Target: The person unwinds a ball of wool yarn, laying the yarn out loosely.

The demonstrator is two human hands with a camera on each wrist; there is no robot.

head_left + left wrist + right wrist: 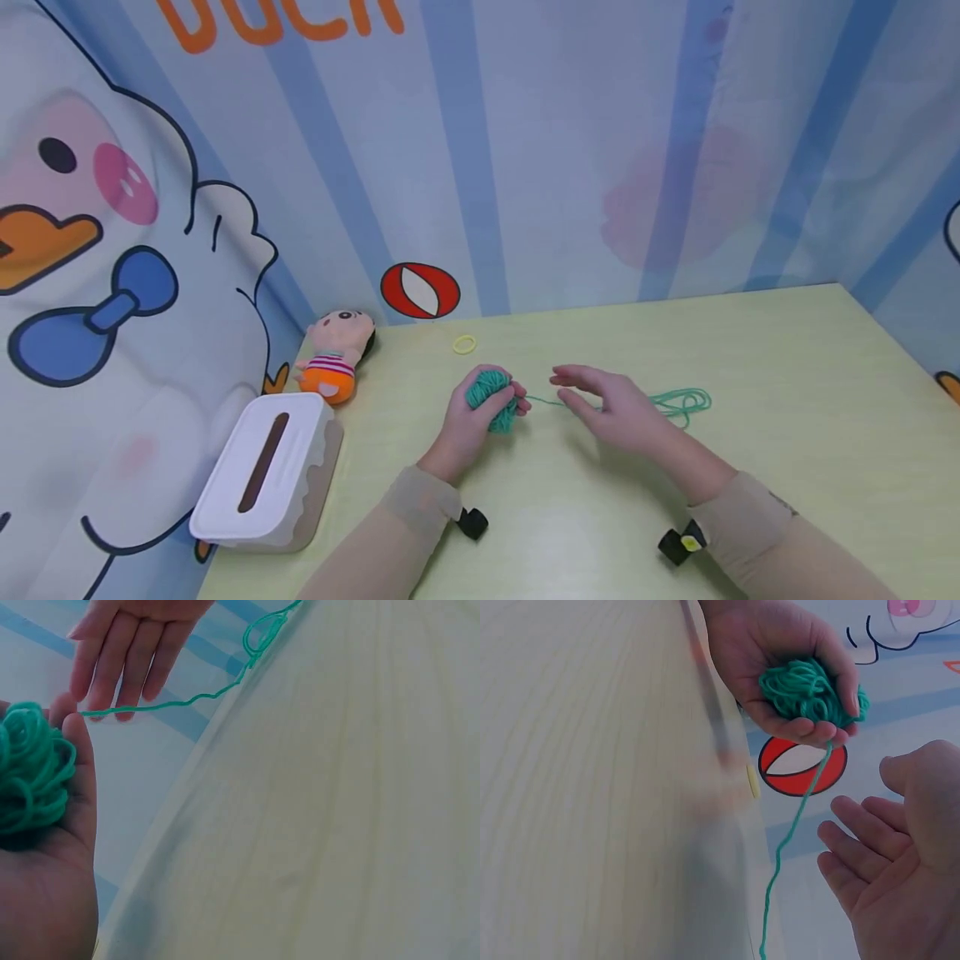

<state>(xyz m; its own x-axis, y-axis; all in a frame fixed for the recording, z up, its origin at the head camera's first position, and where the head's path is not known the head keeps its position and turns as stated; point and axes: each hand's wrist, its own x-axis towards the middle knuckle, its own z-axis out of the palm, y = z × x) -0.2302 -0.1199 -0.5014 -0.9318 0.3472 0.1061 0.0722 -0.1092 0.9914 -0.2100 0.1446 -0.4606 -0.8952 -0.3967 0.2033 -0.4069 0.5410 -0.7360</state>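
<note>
My left hand [468, 417] grips a bundle of green yarn [489, 390], thumb laid across it and fingers curled underneath. In the right wrist view the same yarn bundle [810, 690] sits in the palm with its loops showing. A single strand [161, 706] runs out from the left fingertips toward the right. My right hand [618, 408] hovers beside that strand, fingers loosely extended and thumb apart, with nothing in its grasp. Beyond the right wrist, a loose coil of green yarn [686, 402] lies on the table.
A yellow ring [464, 344] lies near the table's back edge. At the left stand a plush doll [333, 354] and a white-lidded tissue box [262, 467]. A printed curtain [555, 167] hangs behind the pale wooden table [810, 375].
</note>
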